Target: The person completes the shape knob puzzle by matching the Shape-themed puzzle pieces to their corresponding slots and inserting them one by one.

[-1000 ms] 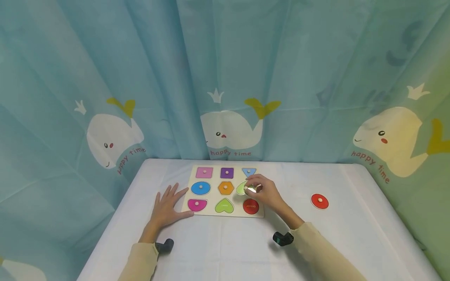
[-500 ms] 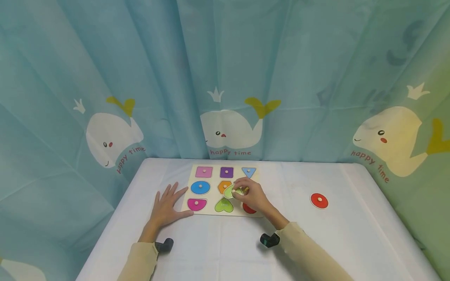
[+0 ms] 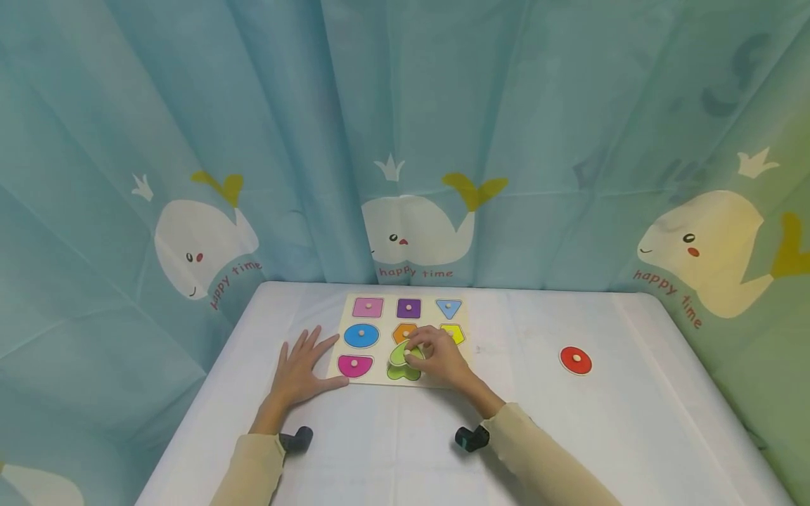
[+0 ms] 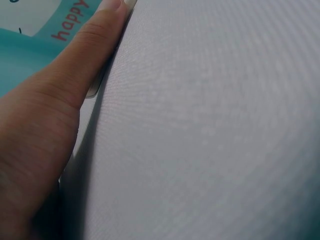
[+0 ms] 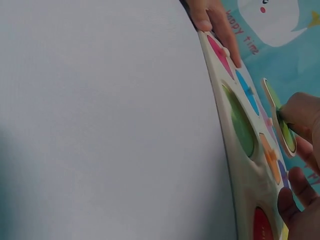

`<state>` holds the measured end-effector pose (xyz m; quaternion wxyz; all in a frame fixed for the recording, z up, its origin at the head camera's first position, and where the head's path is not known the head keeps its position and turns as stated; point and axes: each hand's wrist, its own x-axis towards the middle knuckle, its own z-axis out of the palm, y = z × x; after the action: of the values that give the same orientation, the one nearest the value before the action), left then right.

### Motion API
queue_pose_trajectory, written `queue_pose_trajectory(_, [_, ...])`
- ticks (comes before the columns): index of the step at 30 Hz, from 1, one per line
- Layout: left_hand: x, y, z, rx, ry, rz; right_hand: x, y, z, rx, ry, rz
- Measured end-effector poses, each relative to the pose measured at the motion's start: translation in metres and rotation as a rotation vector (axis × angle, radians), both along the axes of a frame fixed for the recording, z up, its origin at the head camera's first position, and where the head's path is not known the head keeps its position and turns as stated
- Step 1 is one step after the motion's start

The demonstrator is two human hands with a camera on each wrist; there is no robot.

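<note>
A pale wooden knob puzzle board (image 3: pixel 389 320) lies on the table. My left hand (image 3: pixel 300 371) rests at its left edge, fingers spread, and the thumb (image 4: pixel 92 40) lies along the near corner in the left wrist view. My right hand (image 3: pixel 441 360) pinches a green heart puzzle piece (image 3: pixel 399 354) by its small knob. In the right wrist view that heart piece (image 5: pixel 274 102) is tilted and raised above the board. Below it is the green heart-shaped recess (image 3: pixel 403 374), partly covered. The red round recess (image 5: pixel 262 225) shows in the right wrist view; my right hand hides it from the head view.
A red round knob piece (image 3: pixel 571 366) lies on the white table (image 3: pixel 525 422) to the right. Several coloured pieces sit in the board, including a blue oval (image 3: pixel 356 341) and a yellow pentagon (image 3: pixel 457 329). A light blue whale-print curtain (image 3: pixel 538 140) surrounds the table.
My right hand has carried the green heart piece left and nearer, from the board's right side to over the heart recess. The yellow pentagon is now uncovered. My left hand stays put.
</note>
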<state>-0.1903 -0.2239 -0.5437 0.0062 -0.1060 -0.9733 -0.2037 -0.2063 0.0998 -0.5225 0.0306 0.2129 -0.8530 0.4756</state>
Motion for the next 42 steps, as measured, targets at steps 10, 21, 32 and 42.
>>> queue_pose_trajectory(10, [0.001,0.001,0.002,0.011,-0.008,0.004,0.002,-0.005,-0.009,-0.004,0.005,0.023])
queue_pose_trajectory(21, [0.001,0.000,0.000,0.011,0.004,-0.001,0.002,-0.008,-0.023,0.050,0.060,0.058])
queue_pose_trajectory(32, [0.000,0.000,0.000,0.015,0.007,-0.007,0.004,-0.007,-0.023,0.055,0.058,0.060])
queue_pose_trajectory(42, [0.000,-0.001,-0.003,0.015,0.022,-0.011,0.006,-0.005,-0.021,0.084,0.028,0.057])
